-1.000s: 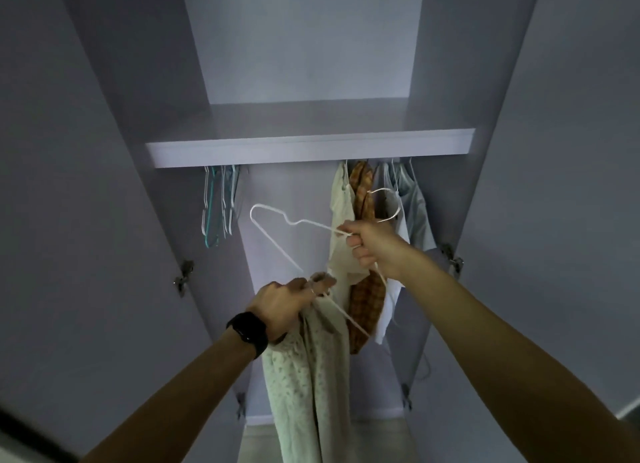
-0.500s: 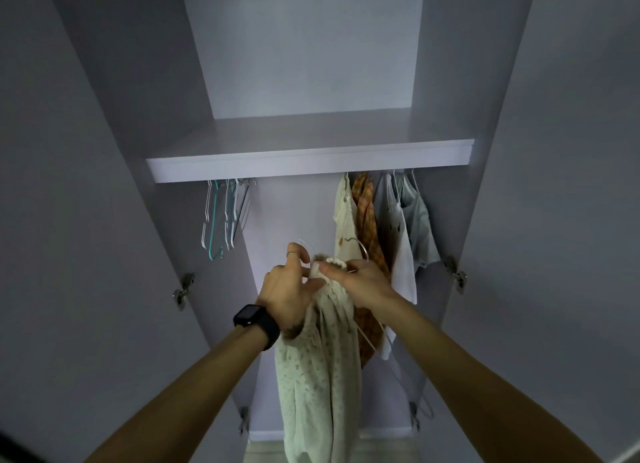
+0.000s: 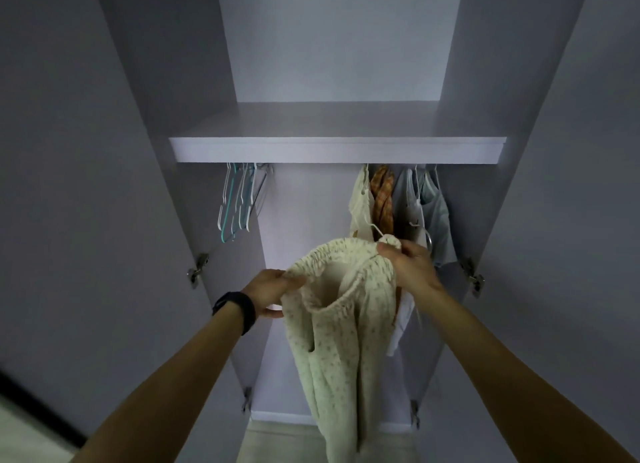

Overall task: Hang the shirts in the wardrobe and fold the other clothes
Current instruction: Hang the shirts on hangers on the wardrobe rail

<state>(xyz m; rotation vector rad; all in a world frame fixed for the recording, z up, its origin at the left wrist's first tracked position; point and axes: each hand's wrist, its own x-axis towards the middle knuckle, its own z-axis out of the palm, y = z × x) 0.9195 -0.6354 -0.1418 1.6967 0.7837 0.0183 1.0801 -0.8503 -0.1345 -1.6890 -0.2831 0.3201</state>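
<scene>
Both hands have drawn apart, stretching open the gathered neck of the cream dotted fabric shirt (image 3: 346, 341), which hangs before the wardrobe. The left hand (image 3: 273, 289) grips its left edge. The right hand (image 3: 410, 263) pinches the right edge beside the thin white wire hanger hook (image 3: 376, 232), the side nearer the rail under the white shelf (image 3: 336, 149).

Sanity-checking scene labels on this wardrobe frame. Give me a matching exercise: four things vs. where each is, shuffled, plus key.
Things:
1. empty hangers
2. orange plaid shirt
3. cream spotted garment
4. black wristwatch

Places:
A. gripped by left hand and right hand
B. hanging under the shelf, right side
C. strapped just behind the left hand
D. hanging under the shelf, left side

Pairs: 1-D, 2-B, 3-A, 4-C
</scene>
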